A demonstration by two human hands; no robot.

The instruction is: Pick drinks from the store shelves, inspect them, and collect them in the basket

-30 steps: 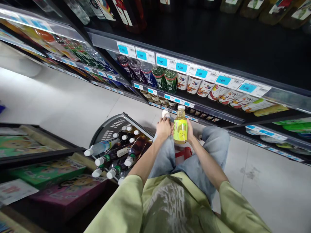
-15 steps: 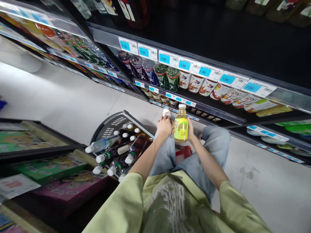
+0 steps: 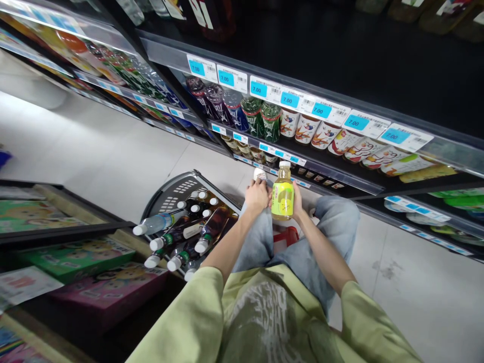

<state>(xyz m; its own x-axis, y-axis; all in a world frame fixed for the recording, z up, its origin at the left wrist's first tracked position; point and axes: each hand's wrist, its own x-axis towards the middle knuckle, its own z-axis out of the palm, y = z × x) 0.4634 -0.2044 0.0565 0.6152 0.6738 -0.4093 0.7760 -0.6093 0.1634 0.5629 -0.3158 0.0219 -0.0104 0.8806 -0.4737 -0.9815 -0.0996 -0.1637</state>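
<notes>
A small bottle of pale yellow drink (image 3: 283, 199) with a white cap and a yellow-green label stands nearly upright in front of my knees. My right hand (image 3: 297, 201) is wrapped round its right side and back, and its label faces me. Just left of the bottle, my left hand (image 3: 257, 194) lies over my knee, fingers draped forward and holding nothing that I can see. Its fingertips are partly hidden. To the left of my legs, a grey shopping basket (image 3: 172, 194) is packed with several dark bottles (image 3: 214, 229) and one clear bottle (image 3: 155, 224), caps pointing out.
Shelves of bottled drinks (image 3: 270, 121) run across in front, with a price-tag rail (image 3: 302, 103) jutting above my hands. Something red (image 3: 289, 237) shows between my legs. Boxes (image 3: 83, 257) fill a low rack at the left. Pale floor tiles (image 3: 397, 272) extend to the right.
The bottle has turned slightly in my right hand, so more of the label's left side shows. My left hand stays on the knee. The view has shifted only a little.
</notes>
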